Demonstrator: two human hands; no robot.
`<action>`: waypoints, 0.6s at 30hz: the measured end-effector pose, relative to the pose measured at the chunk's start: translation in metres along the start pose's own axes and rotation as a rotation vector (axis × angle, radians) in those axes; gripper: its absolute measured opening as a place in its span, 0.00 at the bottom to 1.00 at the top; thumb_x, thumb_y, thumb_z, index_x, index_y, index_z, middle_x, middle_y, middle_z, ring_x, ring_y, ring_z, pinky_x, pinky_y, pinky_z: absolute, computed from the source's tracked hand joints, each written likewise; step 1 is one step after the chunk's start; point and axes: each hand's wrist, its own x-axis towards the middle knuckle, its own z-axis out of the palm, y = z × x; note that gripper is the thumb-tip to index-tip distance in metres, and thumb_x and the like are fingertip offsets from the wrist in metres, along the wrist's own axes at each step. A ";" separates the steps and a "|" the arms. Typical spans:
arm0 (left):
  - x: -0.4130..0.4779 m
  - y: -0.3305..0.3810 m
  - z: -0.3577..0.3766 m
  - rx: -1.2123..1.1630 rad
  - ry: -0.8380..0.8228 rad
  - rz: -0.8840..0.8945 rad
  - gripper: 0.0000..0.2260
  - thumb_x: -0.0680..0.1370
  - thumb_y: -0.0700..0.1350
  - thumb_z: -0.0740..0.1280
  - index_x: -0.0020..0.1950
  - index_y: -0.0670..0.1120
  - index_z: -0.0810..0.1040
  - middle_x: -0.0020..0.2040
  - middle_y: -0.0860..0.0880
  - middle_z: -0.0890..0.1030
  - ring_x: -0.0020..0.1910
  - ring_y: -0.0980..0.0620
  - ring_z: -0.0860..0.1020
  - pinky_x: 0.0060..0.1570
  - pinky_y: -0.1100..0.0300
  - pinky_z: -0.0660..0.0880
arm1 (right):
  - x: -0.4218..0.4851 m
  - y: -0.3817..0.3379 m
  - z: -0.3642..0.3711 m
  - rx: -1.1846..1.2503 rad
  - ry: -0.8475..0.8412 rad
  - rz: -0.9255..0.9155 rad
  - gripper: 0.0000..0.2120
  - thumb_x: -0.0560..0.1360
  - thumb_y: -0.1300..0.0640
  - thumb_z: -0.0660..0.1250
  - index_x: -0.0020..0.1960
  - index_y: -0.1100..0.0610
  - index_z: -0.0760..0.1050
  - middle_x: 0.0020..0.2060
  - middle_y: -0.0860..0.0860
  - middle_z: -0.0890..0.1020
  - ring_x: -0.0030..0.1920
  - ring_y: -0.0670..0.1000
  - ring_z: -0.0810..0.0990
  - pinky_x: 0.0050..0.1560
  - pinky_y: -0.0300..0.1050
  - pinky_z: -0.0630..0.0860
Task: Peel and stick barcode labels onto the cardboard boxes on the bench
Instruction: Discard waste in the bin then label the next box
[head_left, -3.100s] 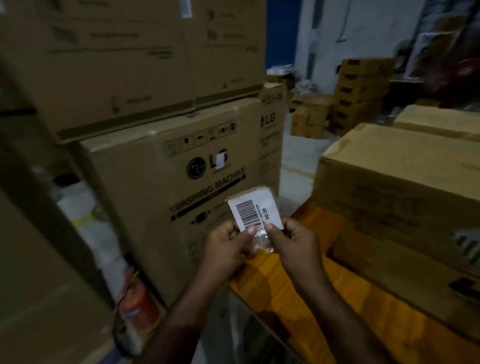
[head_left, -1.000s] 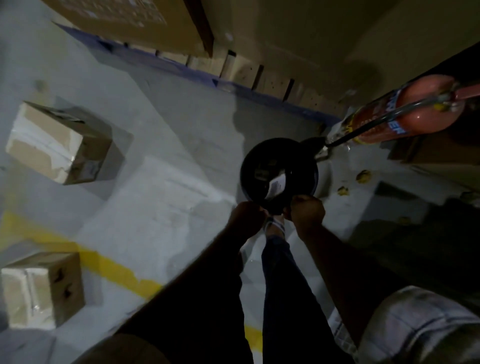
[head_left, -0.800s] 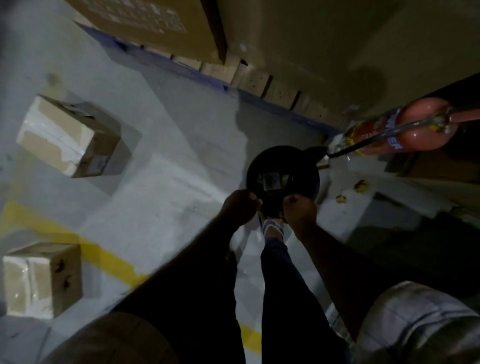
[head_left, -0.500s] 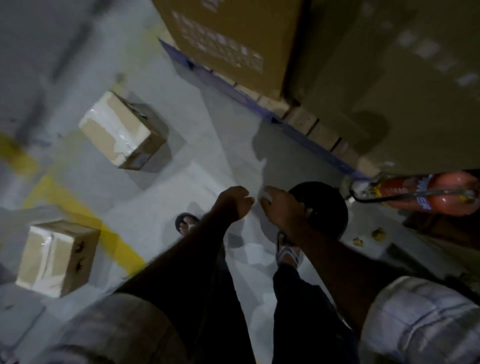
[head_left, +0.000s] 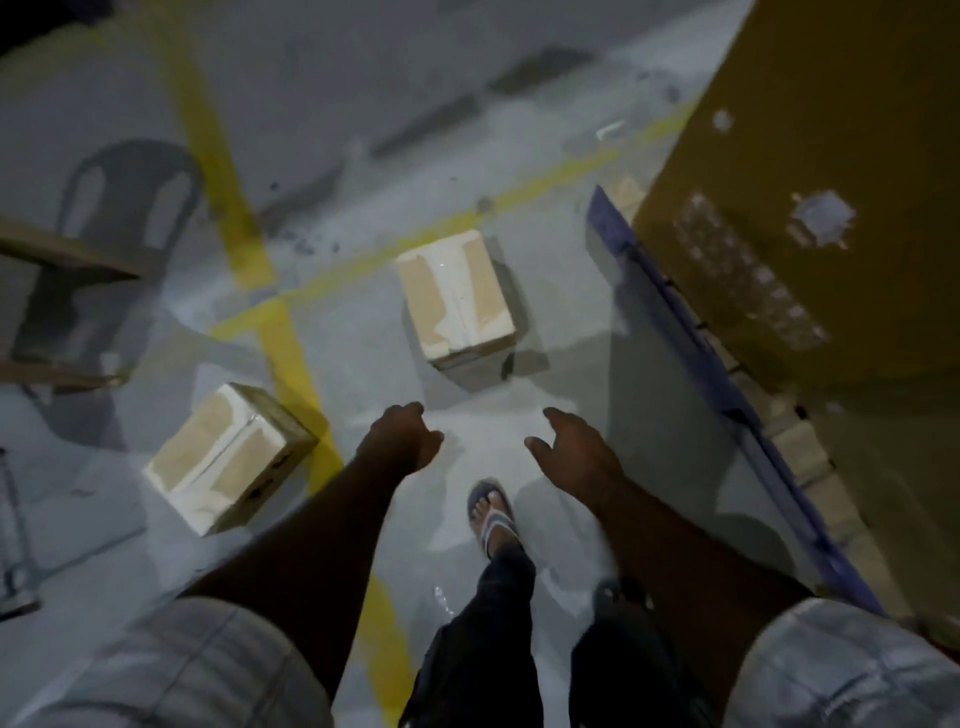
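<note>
Your left hand (head_left: 406, 435) is curled like a fist; I cannot tell if it holds anything. Your right hand (head_left: 574, 448) hangs relaxed and holds nothing. A box (head_left: 457, 291) lies ahead of both hands, a second box (head_left: 228, 453) left of the left hand.

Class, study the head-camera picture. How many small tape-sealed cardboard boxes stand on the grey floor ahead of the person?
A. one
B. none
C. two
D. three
C: one small tape-sealed cardboard box stands to the right of the thick yellow floor line. A second taped box stands to the left of that line, and no other small box shows.
</note>
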 end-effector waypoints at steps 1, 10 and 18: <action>0.005 -0.011 -0.011 -0.031 0.001 -0.014 0.30 0.79 0.55 0.67 0.75 0.41 0.65 0.72 0.37 0.70 0.71 0.38 0.69 0.69 0.50 0.68 | 0.008 -0.015 -0.001 -0.013 -0.006 -0.012 0.30 0.79 0.44 0.62 0.76 0.55 0.62 0.73 0.56 0.70 0.72 0.59 0.68 0.71 0.54 0.67; 0.061 -0.042 -0.065 -0.259 0.011 -0.070 0.27 0.78 0.55 0.67 0.71 0.41 0.71 0.67 0.39 0.76 0.67 0.40 0.73 0.63 0.52 0.71 | 0.101 -0.090 -0.026 -0.132 -0.038 0.013 0.25 0.80 0.46 0.62 0.73 0.55 0.67 0.70 0.58 0.71 0.68 0.60 0.71 0.68 0.53 0.69; 0.171 -0.042 -0.100 -0.336 -0.035 -0.158 0.27 0.79 0.53 0.67 0.74 0.41 0.68 0.72 0.40 0.73 0.70 0.42 0.72 0.66 0.54 0.68 | 0.247 -0.123 -0.042 -0.083 -0.085 0.091 0.32 0.78 0.45 0.66 0.77 0.59 0.62 0.74 0.60 0.68 0.72 0.61 0.68 0.71 0.51 0.65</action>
